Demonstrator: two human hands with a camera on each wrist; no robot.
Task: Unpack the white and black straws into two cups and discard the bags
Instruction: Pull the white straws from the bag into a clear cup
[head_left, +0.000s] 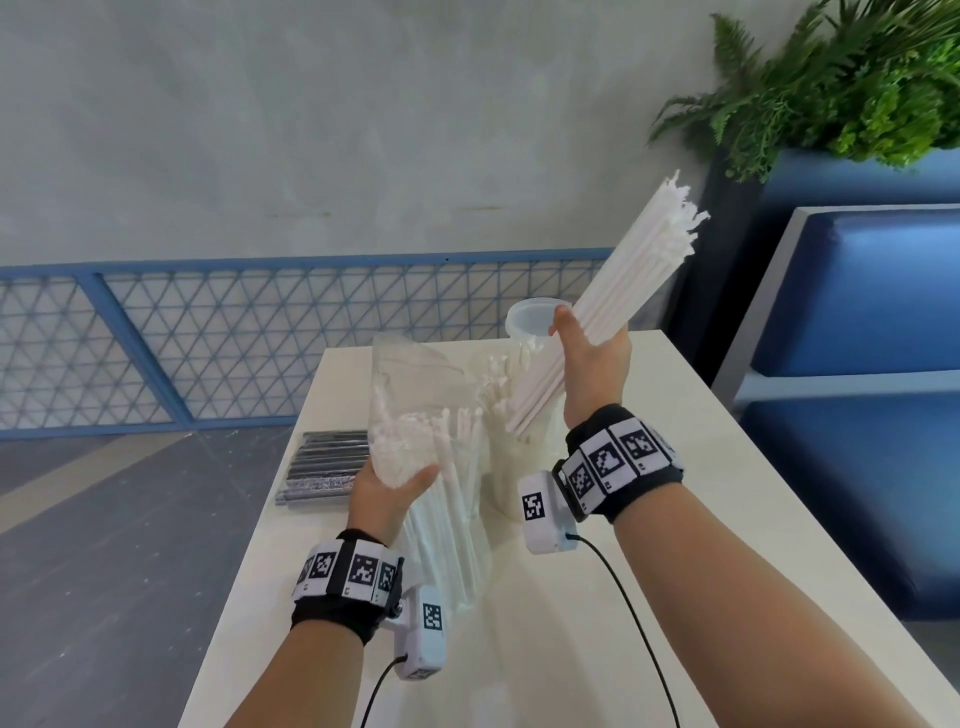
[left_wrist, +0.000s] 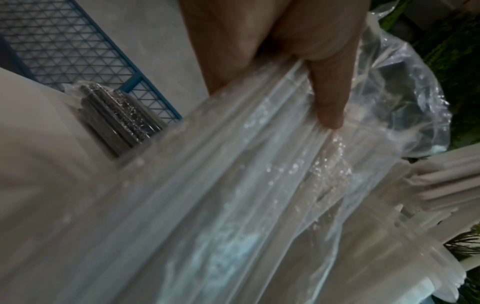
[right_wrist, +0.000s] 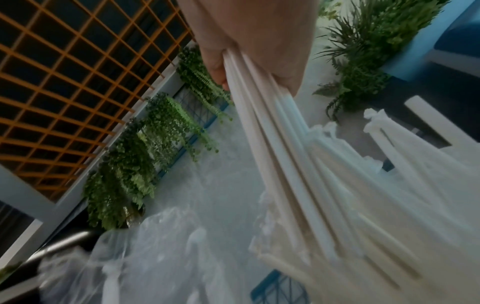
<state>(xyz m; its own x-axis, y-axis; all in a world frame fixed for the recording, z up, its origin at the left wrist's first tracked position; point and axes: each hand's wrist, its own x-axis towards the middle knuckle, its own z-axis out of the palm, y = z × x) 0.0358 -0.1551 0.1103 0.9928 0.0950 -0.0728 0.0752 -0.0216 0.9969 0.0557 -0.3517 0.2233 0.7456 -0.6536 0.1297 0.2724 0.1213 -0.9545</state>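
Observation:
My right hand (head_left: 592, 348) grips a thick bundle of white straws (head_left: 618, 291) around its middle, tilted up to the right above the table; the same white straws (right_wrist: 293, 164) run down from my fingers in the right wrist view. My left hand (head_left: 392, 480) holds a clear plastic bag (head_left: 415, 395) that still contains white straws, its open mouth upward. In the left wrist view my thumb presses the bag (left_wrist: 259, 164). A clear cup (head_left: 530, 322) stands behind my right hand, and a second cup (head_left: 504, 410) below the bundle has white straws in it. A sealed pack of black straws (head_left: 324, 465) lies at the table's left edge.
The white table (head_left: 649, 519) is narrow, with floor dropping off at its left. A blue mesh railing (head_left: 208, 332) runs behind it. A blue bench (head_left: 862, 364) and a planter with green fronds (head_left: 831, 88) stand at the right. Cables trail from both wrist cameras.

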